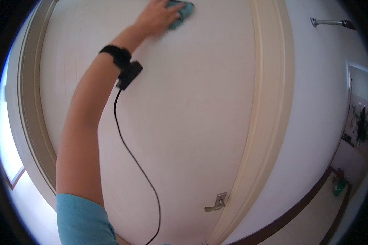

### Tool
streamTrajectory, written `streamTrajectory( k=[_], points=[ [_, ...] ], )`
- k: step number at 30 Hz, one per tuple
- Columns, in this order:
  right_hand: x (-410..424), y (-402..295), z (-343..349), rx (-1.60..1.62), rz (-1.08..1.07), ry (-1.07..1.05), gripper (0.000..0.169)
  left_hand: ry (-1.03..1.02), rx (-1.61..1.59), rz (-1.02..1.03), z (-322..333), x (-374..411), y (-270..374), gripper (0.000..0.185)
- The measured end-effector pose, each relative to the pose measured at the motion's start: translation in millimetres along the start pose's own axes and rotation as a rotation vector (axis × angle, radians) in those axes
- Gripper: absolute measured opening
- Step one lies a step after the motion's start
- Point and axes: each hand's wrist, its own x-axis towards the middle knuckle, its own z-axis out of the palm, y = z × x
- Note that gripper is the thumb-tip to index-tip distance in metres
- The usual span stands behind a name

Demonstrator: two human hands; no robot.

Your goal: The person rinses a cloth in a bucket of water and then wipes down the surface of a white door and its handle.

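My left hand (161, 16) is at the top of the view, slightly blurred, its fingers over a teal cloth (184, 13) that lies against the upper part of a pale door (178, 116). The arm reaches up from the lower left in a light blue sleeve. On its wrist is a black strap (115, 55) with a small black device (131, 73), from which a black cable (138, 163) hangs down in front of the door. A metal lever handle (215, 206) sits low on the door's right side. My right hand is out of view.
A cream door frame (273, 92) borders the door, with a white wall (312, 107) to its right. A metal rod (328, 22) is fixed high up there. Dark skirting (279, 228) runs along the floor, and a green object (339, 186) stands farther back. Bright light enters at the far left.
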Motion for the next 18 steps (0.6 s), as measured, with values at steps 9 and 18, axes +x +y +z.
streamTrajectory(
  k=[9,18],
  points=[
    [-12.7,11.0,1.8,-0.050,-0.001,0.001,0.029,0.061,-0.188,0.881,103.0,-174.2,45.4,0.044],
    [-41.4,42.9,15.7,-0.158,-0.010,0.020,0.030,-0.132,-0.262,1.226,101.2,-201.5,9.7,0.037]
  ],
)
